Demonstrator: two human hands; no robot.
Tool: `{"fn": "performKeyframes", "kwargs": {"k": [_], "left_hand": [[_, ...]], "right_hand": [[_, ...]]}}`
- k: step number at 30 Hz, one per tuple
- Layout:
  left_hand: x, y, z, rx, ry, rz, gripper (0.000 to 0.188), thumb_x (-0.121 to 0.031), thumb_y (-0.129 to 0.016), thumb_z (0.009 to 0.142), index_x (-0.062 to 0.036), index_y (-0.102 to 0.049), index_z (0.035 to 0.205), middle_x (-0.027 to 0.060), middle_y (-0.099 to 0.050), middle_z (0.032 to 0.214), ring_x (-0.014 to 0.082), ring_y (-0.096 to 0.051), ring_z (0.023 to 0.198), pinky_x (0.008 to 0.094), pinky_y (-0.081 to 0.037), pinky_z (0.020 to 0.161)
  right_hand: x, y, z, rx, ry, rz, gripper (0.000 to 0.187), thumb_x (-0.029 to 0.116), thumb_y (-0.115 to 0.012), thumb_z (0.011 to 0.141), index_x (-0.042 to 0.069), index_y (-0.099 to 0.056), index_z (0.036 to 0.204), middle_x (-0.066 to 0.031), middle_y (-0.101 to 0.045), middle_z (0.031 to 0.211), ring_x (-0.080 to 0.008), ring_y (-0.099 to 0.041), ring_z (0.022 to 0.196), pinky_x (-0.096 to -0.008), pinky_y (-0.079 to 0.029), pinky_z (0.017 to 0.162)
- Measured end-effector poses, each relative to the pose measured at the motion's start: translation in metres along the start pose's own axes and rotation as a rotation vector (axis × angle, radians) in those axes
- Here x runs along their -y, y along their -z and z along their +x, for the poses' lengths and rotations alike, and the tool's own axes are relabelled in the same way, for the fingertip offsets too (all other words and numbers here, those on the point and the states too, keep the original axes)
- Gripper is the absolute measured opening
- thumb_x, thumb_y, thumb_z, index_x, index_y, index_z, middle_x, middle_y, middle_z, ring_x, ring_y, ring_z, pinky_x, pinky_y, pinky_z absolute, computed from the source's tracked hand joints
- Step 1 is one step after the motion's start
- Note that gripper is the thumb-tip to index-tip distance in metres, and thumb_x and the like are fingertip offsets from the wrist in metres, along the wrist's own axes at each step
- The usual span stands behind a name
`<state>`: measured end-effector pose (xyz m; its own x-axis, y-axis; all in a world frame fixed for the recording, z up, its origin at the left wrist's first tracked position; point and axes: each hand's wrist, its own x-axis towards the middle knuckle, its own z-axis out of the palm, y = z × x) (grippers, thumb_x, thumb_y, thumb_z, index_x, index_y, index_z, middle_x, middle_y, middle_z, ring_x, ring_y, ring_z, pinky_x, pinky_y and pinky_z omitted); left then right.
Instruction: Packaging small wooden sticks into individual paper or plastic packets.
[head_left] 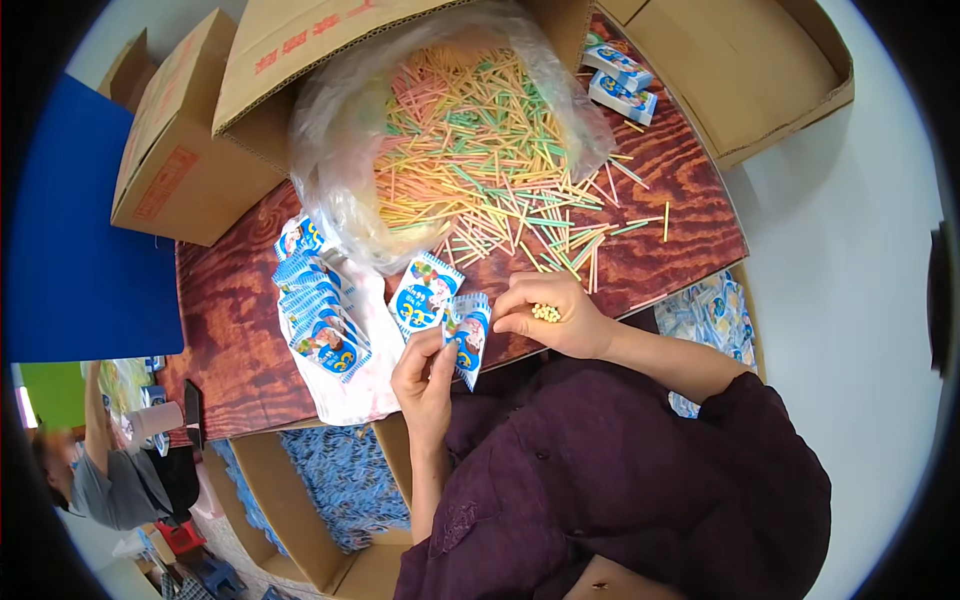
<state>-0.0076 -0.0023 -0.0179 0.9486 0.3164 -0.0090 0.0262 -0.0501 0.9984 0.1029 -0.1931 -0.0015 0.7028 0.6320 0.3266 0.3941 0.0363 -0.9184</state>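
My left hand (424, 388) pinches a small blue-and-white printed packet (468, 342) between thumb and fingers near the table's front edge. Just to its right, my right hand (568, 318) is closed around a bundle of thin sticks (546, 313), whose pale yellow ends show. Another such packet (423, 297) lies flat behind my left hand. A fanned row of packets (322, 325) rests on a white cloth (378, 372) at the left. Beyond my hands, pink, yellow and green sticks (475, 140) spill out of a clear plastic bag (340, 150).
An open cardboard box (280, 60) surrounds the bag. Boxed packs (622, 95) lie at the table's far right, beside another carton (740, 70). Blue packets (345, 485) fill a carton below the table; more packets (715, 325) are at right. Another person (125, 490) is at far left.
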Motion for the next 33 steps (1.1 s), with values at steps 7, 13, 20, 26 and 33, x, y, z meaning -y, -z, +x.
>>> {"fn": "performKeyframes", "kwargs": {"k": [7,13,20,26,33], "left_hand": [[0.003,-0.005,-0.001,0.051,-0.051,-0.038,0.009,0.004,-0.06,0.087,0.0062,-0.064,0.095,0.0079,-0.062,0.098,0.0111,-0.057,0.087,0.0218,-0.044,0.076],[0.006,-0.004,-0.002,-0.005,-0.036,0.002,0.008,0.005,-0.06,0.087,0.0063,-0.064,0.094,0.0084,-0.062,0.097,0.0116,-0.057,0.085,0.0221,-0.044,0.075],[0.0,-0.011,0.002,0.046,-0.151,0.131,0.008,0.007,-0.061,0.085,0.0068,-0.064,0.092,0.0093,-0.064,0.092,0.0124,-0.057,0.08,0.0232,-0.045,0.07],[-0.005,-0.017,0.004,0.036,-0.147,0.148,0.006,0.006,-0.062,0.085,0.0071,-0.064,0.09,0.0103,-0.066,0.09,0.0143,-0.06,0.08,0.0251,-0.047,0.072],[0.004,-0.023,-0.001,-0.031,0.041,-0.06,0.004,0.003,-0.061,0.087,0.0062,-0.063,0.09,0.0076,-0.065,0.087,0.012,-0.058,0.079,0.0246,-0.045,0.072]], "right_hand": [[0.005,-0.006,-0.009,-0.086,-0.019,0.033,0.013,0.009,-0.07,0.082,0.003,-0.064,0.092,-0.0068,-0.064,0.08,-0.0192,-0.06,0.066,-0.0301,-0.046,0.062],[0.007,-0.001,-0.008,-0.035,-0.108,0.022,0.011,0.009,-0.068,0.084,0.002,-0.065,0.093,-0.0073,-0.064,0.078,-0.0151,-0.061,0.068,-0.0274,-0.047,0.063],[-0.012,0.023,0.019,-0.126,-0.361,0.966,0.047,0.038,-0.04,0.102,-0.001,-0.064,0.091,-0.0114,-0.068,0.081,-0.0231,-0.066,0.083,-0.0328,-0.052,0.076],[0.015,0.007,0.046,-0.158,-0.354,1.177,0.056,0.044,-0.034,0.102,-0.002,-0.064,0.098,-0.0208,-0.069,0.089,-0.0363,-0.062,0.108,-0.0444,-0.048,0.095],[0.017,-0.015,0.039,-0.056,-0.37,1.005,0.055,0.042,-0.039,0.101,-0.008,-0.062,0.107,-0.0242,-0.066,0.106,-0.0312,-0.062,0.109,-0.0422,-0.045,0.099]]}}
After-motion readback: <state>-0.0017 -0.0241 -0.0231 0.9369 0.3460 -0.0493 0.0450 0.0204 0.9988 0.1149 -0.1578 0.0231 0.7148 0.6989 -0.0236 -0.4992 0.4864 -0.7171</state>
